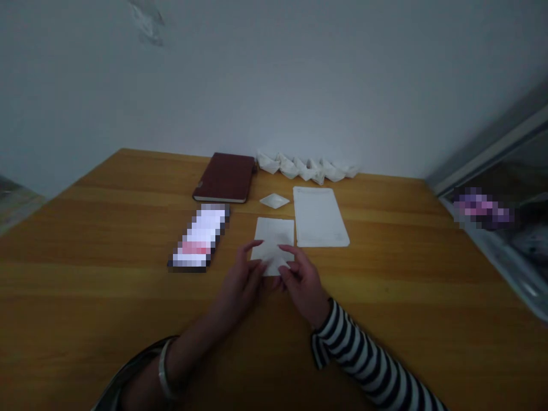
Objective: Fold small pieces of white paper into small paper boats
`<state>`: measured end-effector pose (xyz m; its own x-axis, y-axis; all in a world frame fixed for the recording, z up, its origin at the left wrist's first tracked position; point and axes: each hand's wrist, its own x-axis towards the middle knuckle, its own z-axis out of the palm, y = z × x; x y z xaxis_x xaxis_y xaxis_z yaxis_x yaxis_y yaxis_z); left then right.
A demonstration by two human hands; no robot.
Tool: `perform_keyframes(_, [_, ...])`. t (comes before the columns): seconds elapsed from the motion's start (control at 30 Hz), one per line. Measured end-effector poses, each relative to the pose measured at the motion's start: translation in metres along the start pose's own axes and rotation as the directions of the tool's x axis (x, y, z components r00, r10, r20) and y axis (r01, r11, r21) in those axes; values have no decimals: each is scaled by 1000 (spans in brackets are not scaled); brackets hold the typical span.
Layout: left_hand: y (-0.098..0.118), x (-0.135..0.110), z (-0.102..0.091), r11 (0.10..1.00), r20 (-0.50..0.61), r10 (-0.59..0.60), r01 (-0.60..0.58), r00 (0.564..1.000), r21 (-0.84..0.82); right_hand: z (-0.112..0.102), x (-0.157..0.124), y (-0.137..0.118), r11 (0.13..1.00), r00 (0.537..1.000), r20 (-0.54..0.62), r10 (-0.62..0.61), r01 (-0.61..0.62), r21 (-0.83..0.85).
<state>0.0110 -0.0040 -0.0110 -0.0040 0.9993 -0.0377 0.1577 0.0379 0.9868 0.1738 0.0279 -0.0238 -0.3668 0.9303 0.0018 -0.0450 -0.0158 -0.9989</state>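
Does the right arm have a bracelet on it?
No, the right arm has a striped sleeve, and the bracelet is on the left arm.

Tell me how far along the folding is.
Done: a row of folded paper boats along the wall, and one more folded piece nearer. In hand: a white sheet under the left hand and right hand. Not yet folded: the flat paper sheet beside it.
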Motion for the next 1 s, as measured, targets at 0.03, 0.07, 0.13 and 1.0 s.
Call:
perform_keyframes(0.03, [0, 0, -1, 1000, -21, 26, -26, 999, 10, -1, 1, 0, 999, 1000, -23, -1, 2, 37])
perform_keyframes(0.07, [0, 1, -2, 998, -34, 54, -53, 998, 39, -2, 2, -1, 998, 1000, -31, -1, 3, 65])
perform_keyframes(0.13, [0, 2, -4, 986, -5, 104, -102, 995, 133, -4, 5, -2, 994, 999, -38, 12, -8, 104])
perform_keyframes(1.0, [13, 8, -8, 986, -197, -151, 132, 969, -105, -3, 1, 1, 976, 990, 47, -136, 142, -167])
